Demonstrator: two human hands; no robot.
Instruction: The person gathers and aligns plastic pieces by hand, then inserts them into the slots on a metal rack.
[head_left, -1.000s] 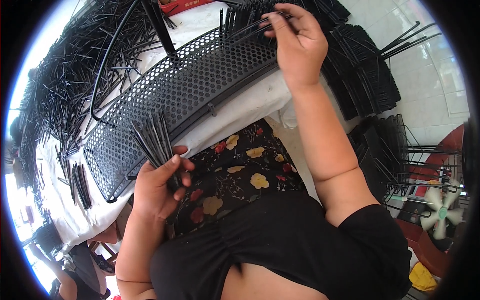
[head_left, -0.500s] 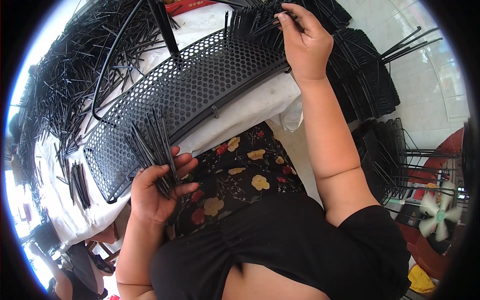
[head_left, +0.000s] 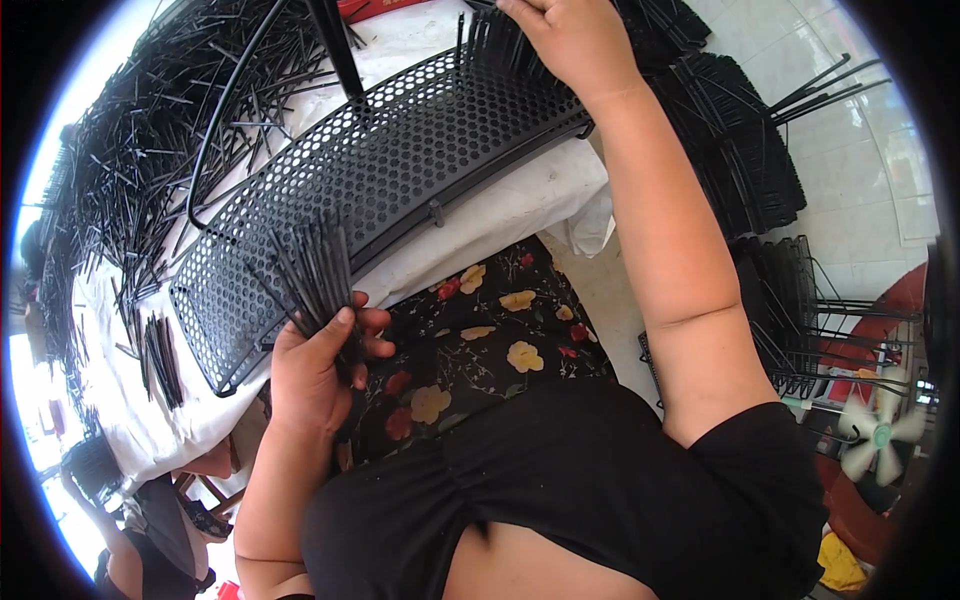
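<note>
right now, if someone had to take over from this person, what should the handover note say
Left hand: grip shut on a bundle of black sticks, fanned out, near the lower end of the mesh panel.
Right hand: at the panel's far end, fingers closed at a row of sticks standing upright in the mesh there; whether it grips one cannot be told.
Panel lies on the white cloth; loose sticks are heaped to the left.
Done: only that far end holds sticks.
Left: the rest of the holes look unfilled.
</note>
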